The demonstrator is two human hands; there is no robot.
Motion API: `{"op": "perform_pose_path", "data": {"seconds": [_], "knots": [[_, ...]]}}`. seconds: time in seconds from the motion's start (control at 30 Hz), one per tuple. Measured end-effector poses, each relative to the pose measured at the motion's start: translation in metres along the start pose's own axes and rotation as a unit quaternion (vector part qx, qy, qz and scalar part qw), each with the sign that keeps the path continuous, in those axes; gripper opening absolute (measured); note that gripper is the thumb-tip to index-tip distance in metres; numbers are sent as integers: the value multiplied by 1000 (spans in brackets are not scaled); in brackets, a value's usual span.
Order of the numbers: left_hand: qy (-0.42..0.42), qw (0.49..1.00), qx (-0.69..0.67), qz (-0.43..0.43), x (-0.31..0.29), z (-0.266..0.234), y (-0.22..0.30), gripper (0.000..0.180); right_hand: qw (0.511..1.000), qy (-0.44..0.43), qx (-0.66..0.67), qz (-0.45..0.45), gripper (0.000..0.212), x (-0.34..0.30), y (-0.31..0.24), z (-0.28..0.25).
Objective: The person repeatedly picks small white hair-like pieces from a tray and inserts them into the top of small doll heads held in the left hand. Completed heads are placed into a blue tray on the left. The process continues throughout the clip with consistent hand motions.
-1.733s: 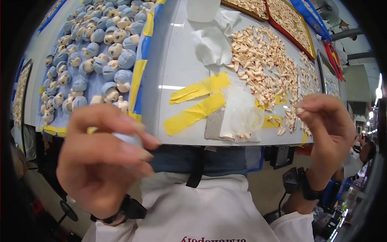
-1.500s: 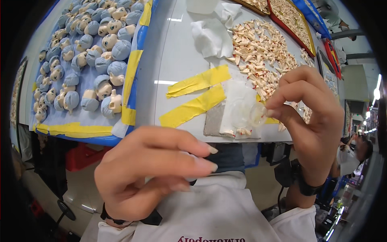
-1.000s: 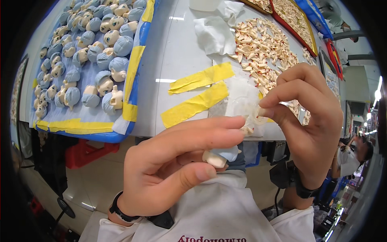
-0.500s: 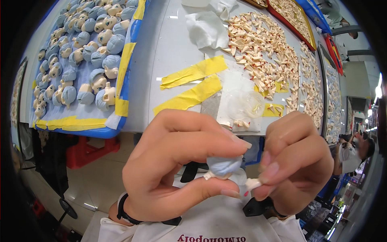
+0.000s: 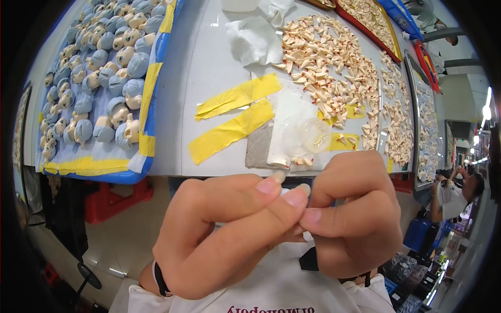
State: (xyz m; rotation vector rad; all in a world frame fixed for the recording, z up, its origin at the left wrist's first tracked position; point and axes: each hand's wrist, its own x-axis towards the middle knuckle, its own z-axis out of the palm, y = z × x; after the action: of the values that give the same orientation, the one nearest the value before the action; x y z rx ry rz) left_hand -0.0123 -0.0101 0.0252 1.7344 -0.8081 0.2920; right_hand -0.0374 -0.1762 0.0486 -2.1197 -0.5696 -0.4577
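Observation:
My left hand (image 5: 224, 224) is closed, its thumb and fingertips pinched together in front of my chest. The small blue-haired doll head it held half a second ago is now hidden behind the fingers. My right hand (image 5: 352, 214) presses its pinched thumb and fingertips against the left fingertips. The small cream piece with a red tip, last seen in the right hand, is also covered. Beyond the hands, many similar cream pieces with red tips (image 5: 334, 73) lie in a heap on the table (image 5: 209, 68).
At left, a blue tray (image 5: 112, 176) edged with yellow tape holds rows of blue-haired doll heads (image 5: 104, 130). Yellow tape strips (image 5: 237, 96), a white cloth (image 5: 253, 44) and a round clear plastic dish (image 5: 315, 134) lie on the table. A person (image 5: 453, 198) sits at far right.
Both hands have come together, the right moving left until the fingertips meet. The left hand has turned, so the doll head and the small cream piece have gone out of sight.

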Motion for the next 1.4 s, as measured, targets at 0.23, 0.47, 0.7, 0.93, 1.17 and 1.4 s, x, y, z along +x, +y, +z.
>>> {"op": "perform_pose_path", "data": {"seconds": [0.23, 0.47, 0.7, 0.93, 1.17, 1.4], "knots": [[-48, 997, -9, -61, 3, -10, -9, 39, 983, 75, -83, 144, 16, 5, 17, -56], [-58, 995, -29, -75, 3, -11, -15, 37, 939, -47, -270, 207, 16, 24, 68, -81], [-33, 995, -47, -84, 4, -7, -11, 34, 929, -98, -298, 198, 9, 32, 74, -78], [-49, 983, -137, -111, -4, -13, -23, 41, 958, 105, -56, 260, 10, 22, 47, -80], [-119, 974, -181, -65, 4, -14, -31, 44, 961, 114, 173, 184, 15, -6, 33, -65], [-83, 942, -316, -82, -1, -11, -31, 42, 963, 101, 128, 213, 12, -1, 22, -46]]}}
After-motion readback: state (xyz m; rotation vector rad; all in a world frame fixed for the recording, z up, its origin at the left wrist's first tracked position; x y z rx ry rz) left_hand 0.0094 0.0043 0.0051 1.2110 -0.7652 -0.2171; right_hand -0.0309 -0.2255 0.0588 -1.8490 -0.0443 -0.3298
